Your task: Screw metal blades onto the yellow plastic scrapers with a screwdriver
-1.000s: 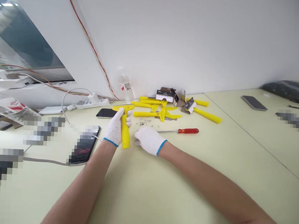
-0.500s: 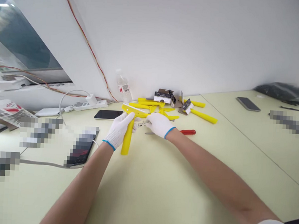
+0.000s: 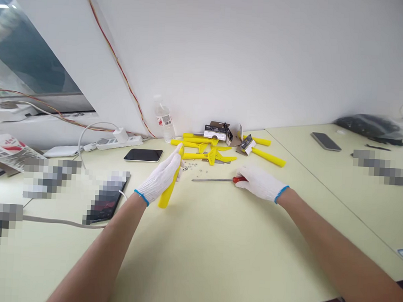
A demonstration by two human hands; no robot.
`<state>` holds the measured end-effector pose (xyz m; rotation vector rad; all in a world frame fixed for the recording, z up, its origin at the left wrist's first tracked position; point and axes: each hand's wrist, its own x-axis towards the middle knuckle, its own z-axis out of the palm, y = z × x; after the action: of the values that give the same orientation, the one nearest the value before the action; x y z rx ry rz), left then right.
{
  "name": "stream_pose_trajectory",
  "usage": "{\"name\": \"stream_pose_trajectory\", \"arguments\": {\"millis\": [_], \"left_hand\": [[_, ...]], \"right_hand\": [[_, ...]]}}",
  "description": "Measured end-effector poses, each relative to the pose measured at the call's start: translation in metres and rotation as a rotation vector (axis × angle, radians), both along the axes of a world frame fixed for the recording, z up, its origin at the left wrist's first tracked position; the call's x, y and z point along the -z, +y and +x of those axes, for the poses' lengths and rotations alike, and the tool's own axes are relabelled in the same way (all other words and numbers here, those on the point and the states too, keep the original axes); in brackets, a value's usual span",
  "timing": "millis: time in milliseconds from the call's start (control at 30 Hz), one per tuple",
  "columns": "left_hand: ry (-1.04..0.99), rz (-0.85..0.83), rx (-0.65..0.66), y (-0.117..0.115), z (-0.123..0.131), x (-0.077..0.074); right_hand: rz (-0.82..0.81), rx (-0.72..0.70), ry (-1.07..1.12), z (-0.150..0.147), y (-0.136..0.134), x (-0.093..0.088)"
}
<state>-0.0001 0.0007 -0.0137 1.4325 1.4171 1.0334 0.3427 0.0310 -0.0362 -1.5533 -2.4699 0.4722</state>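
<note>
Head: L hand (image 3: 161, 178) grips scraper (image 3: 167, 197), R hand (image 3: 259, 183) on screwdriver (image 3: 210, 180).

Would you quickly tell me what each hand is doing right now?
Left hand: closed around the yellow scraper.
Right hand: on the red screwdriver; grip cannot be told.

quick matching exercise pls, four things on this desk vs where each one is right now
Things:
1. yellow scraper
2. screwdriver
3. water bottle
4. dark phone

Places:
a. upright by the wall
b. gripped in the left hand
c. flat on the table, nothing touching it
d. red handle under the right hand

Pairs: 1-b, 2-d, 3-a, 4-c
</note>
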Motion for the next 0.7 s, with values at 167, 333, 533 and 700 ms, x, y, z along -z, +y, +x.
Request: {"name": "stream_pose_trajectory", "arguments": {"millis": [167,333,533,700], "left_hand": [[0.040,0.114,-0.135,0.003,0.001,-0.005],[0.053,0.280,-0.319,0.008,-0.005,0.000],[0.072,0.188,-0.345,0.006,0.003,0.000],[0.061,0.019,-0.288,0.004,0.005,-0.010]], "right_hand": [[-0.101,0.042,0.060,0.015,-0.012,-0.013],[-0.149,0.088,0.061,0.019,-0.015,-0.030],[-0.048,0.075,0.220,-0.022,-0.022,-0.028],[0.089,0.066,0.171,-0.047,-0.039,-0.004]]}}
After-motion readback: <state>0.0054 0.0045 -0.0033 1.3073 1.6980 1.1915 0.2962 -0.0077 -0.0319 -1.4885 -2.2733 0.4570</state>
